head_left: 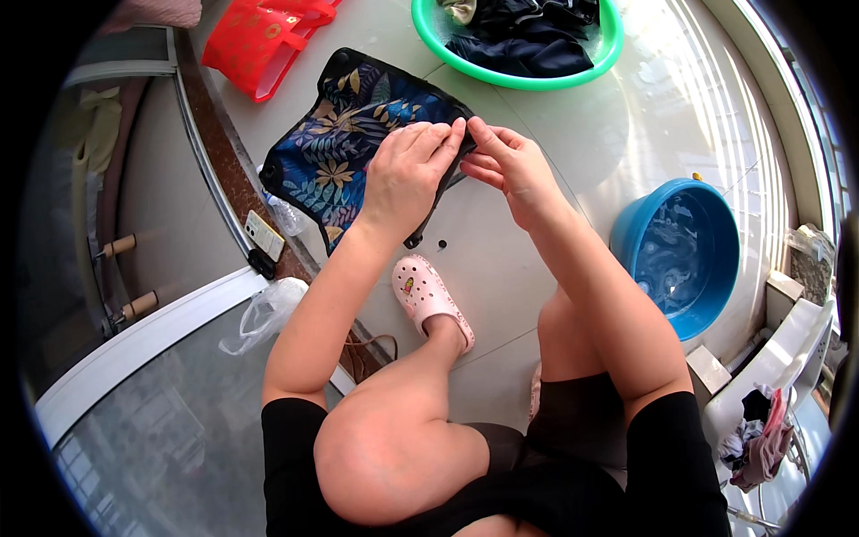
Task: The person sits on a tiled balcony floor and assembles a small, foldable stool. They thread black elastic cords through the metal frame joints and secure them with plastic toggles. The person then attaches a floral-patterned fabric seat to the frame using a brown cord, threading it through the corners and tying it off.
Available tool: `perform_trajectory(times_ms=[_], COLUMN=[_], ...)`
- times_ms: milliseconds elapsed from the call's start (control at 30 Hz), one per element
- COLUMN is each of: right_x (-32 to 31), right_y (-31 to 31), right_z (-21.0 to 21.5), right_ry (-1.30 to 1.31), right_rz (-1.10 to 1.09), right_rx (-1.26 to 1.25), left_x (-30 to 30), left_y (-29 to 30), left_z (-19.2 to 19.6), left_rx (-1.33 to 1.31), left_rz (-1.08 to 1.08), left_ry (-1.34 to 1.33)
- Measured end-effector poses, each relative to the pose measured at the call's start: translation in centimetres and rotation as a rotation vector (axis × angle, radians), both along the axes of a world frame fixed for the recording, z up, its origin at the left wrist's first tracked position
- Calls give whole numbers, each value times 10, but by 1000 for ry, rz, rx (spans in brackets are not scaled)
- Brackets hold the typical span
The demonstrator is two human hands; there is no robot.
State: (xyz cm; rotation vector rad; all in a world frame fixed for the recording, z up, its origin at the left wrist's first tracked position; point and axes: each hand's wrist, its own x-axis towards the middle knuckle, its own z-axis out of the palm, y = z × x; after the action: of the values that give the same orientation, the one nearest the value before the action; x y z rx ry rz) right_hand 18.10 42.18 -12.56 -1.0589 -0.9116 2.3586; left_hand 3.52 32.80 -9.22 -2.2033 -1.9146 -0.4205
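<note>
A dark blue cloth (335, 134) with gold and teal leaves and flowers has black edging and black pieces at its corners. It looks like the fabric seat of a folding stool or chair, though I cannot tell for sure. My left hand (403, 179) lies over its right side, thumb and fingers pinching the cloth near a corner. At that same corner my right hand (519, 170) grips the black edge between thumb and fingers. Fingertips of both hands nearly meet there, hiding the corner itself. Below the cloth, a small black round piece (442, 243) rests on the tiled floor.
A green basin (528, 82) of dark clothes stands beyond my hands, a red bag (268, 45) far left. To the right is a blue basin (626, 233) of water. A phone (264, 234) and plastic bag (268, 313) lie by the sliding door's track. My pink clog (429, 291) is below.
</note>
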Motion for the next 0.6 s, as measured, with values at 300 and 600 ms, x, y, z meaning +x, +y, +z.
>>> perform_trajectory(times_ms=[300, 600], right_x=[8, 3], right_y=[-47, -54], right_z=[-26, -6], right_ry=[-79, -308], right_rz=[177, 489], right_rx=[-107, 53], left_x=[6, 6], left_y=[-74, -38], left_z=[0, -30], left_rx=[63, 61], left_rz=[197, 303], left_ry=[-396, -343])
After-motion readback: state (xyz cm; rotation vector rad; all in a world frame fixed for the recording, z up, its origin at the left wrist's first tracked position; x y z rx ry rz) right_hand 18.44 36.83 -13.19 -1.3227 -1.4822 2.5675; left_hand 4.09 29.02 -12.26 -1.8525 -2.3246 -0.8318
